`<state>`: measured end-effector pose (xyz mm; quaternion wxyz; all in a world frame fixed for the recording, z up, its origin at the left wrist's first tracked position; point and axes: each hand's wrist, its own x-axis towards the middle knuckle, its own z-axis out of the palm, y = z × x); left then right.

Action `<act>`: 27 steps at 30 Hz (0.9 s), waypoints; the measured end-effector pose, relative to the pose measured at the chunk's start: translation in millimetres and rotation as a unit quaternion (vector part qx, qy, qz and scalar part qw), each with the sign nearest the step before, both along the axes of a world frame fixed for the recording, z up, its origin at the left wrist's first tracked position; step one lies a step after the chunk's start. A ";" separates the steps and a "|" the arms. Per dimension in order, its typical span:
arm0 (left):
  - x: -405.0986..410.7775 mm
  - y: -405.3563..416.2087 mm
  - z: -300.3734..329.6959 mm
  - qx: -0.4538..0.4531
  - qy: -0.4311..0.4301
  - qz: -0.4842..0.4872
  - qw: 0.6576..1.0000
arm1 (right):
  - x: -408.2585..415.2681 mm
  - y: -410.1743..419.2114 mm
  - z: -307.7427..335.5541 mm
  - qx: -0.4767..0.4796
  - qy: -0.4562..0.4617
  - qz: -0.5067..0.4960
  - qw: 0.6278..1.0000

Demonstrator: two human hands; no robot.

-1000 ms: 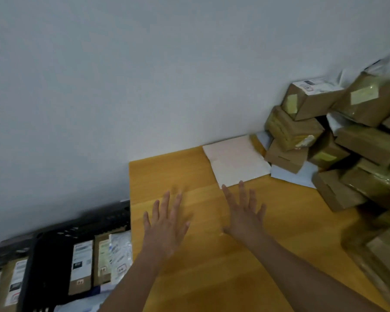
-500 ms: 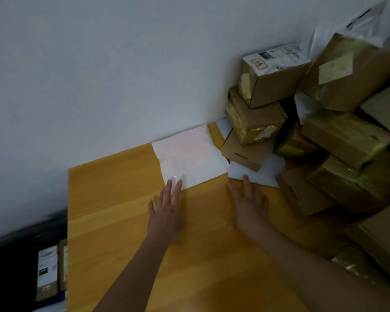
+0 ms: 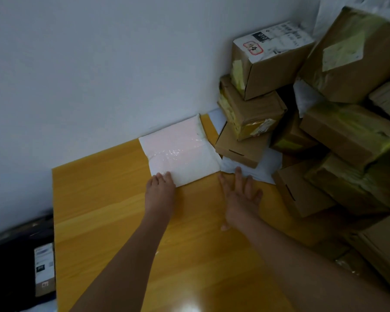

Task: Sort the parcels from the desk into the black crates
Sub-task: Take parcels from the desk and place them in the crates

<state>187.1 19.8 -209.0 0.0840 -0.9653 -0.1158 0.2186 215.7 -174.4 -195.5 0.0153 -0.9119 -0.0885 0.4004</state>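
Your left hand (image 3: 160, 190) is on the near-left corner of the white poly mailer (image 3: 180, 152), fingertips on its edge. Whether they've curled under it I can't tell, so don't count it as a grip yet. Your right hand (image 3: 241, 199) is spread flat, fingers straight, holding nothing; its fingertips touch the second white mailer (image 3: 263, 167), which lies pinned under the small cardboard box (image 3: 239, 147) at the bottom of the stack.

The mailer in hand lies flat on the wooden desk (image 3: 104, 199), centre frame, far edge against the wall, right edge just beside the box stack (image 3: 252, 104).

My take:
- Take the free mailer first. It's slick, thin and flat on the desk, so drag it toward you off the stack side, get fingers under the near edge, then lift.
- Move your right hand to its near-right corner for a two-hand lift; it'll sag otherwise.
- Leave the pinned mailer alone. Pulling it could tip the stack, which is already leaning.
- Black crate (image 3: 11, 266) is lower left of frame, beside the desk, with a labelled parcel (image 3: 44, 269) already in it. Carry left and down.
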 end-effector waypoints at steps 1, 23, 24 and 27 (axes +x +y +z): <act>0.2 -1.1 -0.4 0.007 -0.003 -0.004 1.000 | 0.8 0.0 -0.5 0.000 0.002 0.001 1.000; -117.4 10.1 64.6 -0.448 -0.251 0.343 0.787 | -44.2 -8.8 17.3 0.061 0.006 -0.158 0.986; -119.8 11.2 73.5 -0.484 -0.264 0.383 0.741 | -47.3 -5.3 18.2 0.066 0.014 -0.171 0.983; -126.9 18.1 91.6 -0.589 -0.254 0.472 0.605 | -55.0 11.1 25.3 0.110 0.025 -0.163 0.980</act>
